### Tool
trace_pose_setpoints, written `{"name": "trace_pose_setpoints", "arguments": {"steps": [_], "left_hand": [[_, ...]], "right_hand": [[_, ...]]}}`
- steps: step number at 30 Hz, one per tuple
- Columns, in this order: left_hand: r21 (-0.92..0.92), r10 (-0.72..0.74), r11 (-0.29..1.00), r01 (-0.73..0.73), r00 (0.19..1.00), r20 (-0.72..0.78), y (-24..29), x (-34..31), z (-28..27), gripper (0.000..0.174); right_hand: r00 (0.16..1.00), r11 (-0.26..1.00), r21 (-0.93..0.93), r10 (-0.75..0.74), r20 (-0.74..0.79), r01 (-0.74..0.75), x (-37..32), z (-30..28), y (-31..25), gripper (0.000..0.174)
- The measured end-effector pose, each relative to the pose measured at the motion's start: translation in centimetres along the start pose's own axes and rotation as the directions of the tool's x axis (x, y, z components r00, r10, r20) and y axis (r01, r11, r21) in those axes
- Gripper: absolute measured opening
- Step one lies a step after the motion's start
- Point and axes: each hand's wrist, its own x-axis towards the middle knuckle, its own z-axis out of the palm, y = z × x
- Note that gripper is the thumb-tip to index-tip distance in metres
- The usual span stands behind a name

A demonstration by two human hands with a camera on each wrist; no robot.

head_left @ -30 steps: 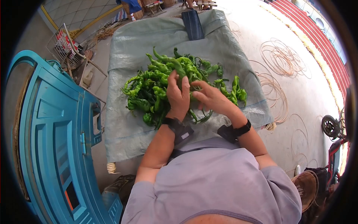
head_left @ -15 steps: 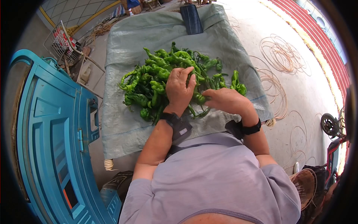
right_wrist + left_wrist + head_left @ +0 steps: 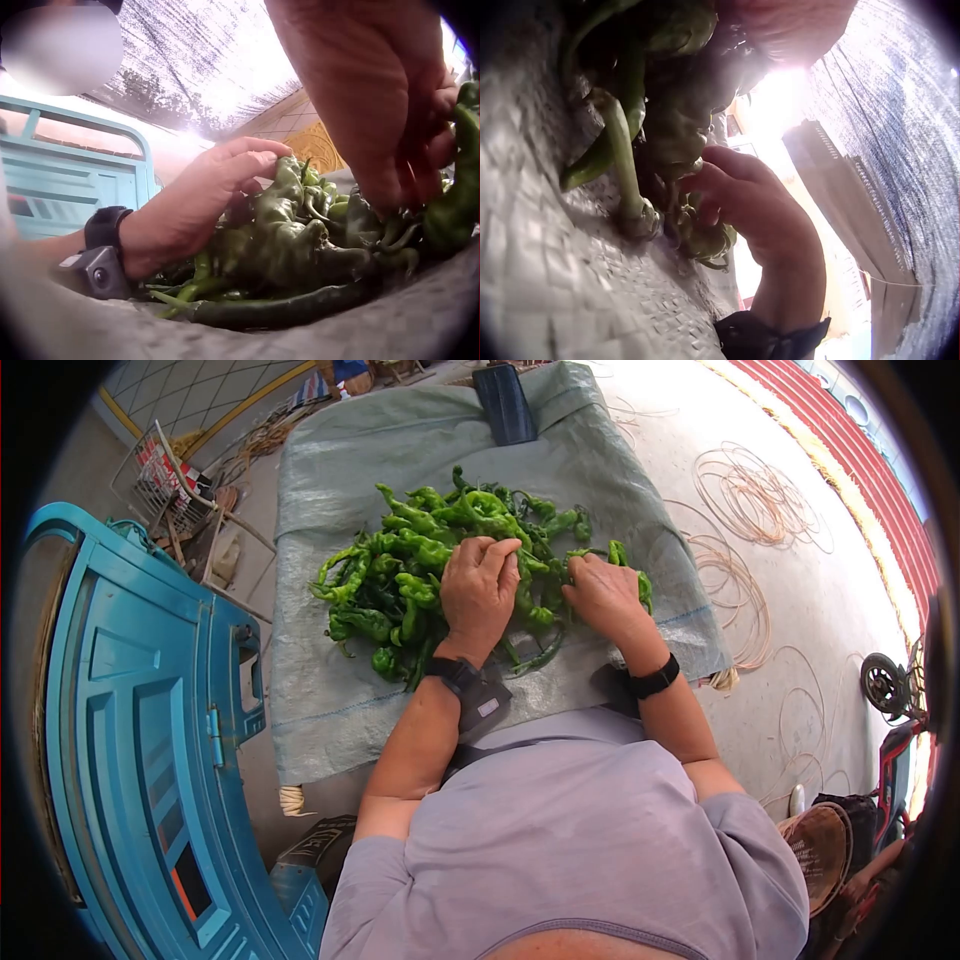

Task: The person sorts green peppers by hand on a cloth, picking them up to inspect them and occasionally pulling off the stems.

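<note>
A heap of green peppers [image 3: 400, 560] lies on the sheet-covered table in the head view. My left hand [image 3: 480, 592] is over the heap's near middle, fingers bent. In the right wrist view the left hand's [image 3: 202, 195] thumb and forefinger pinch the top of a wrinkled green pepper [image 3: 281, 195]. At the heap's right end my right hand [image 3: 607, 598] curls its fingers down onto another green pepper [image 3: 643, 592]. Its knuckles cover the grip from above. In the left wrist view the right hand's [image 3: 761, 202] fingertips are among peppers [image 3: 705, 240] close over the sheet.
A grey-green woven sheet [image 3: 340, 490] covers the table, with a dark blue cloth piece [image 3: 505, 405] at its far edge. A blue metal panel [image 3: 140, 730] stands close at the left. Coiled strands [image 3: 760, 500] lie on the floor at right, and a wire basket [image 3: 165, 485] stands back left.
The long pepper that stood up from my left hand no longer shows there. My right hand has drawn away from the left, then reached forward to the heap's right end.
</note>
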Motion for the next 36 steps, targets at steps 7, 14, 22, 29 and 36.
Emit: {"name": "trace_pose_setpoints", "arguments": {"steps": [7, 14, 22, 29, 36], "left_hand": [[-0.017, -0.006, 1.000, 0.007, 1.000, 0.006, -0.1, -0.1, 0.0, 0.019], [-0.024, -0.004, 1.000, 0.004, 1.000, -0.002, 0.0, -0.1, 0.0, 0.020], [-0.122, -0.033, 0.992, 0.030, 0.999, -0.020, 0.5, 0.1, -0.4, 0.028], [0.027, 0.063, 0.998, -0.065, 0.995, 0.078, -0.9, -0.4, 0.3, 0.067], [0.012, 0.035, 0.999, -0.036, 0.997, 0.074, -0.1, -0.1, -0.2, 0.068]], "right_hand": [[0.987, 0.934, 0.327, 0.111, 0.114, -0.143, 0.5, -0.6, -0.2, 0.020], [0.935, 0.768, 0.538, 0.251, 0.249, -0.349, 0.7, -4.2, -0.4, 0.025], [0.985, 0.503, 0.864, 0.156, -0.076, -0.013, 1.1, -3.8, -1.1, 0.015], [0.987, 0.397, 0.906, -0.005, 0.163, -0.148, 0.4, -2.5, -5.0, 0.019], [0.987, 0.560, 0.815, 0.138, 0.086, -0.150, 0.6, -3.8, -3.3, 0.027]]}}
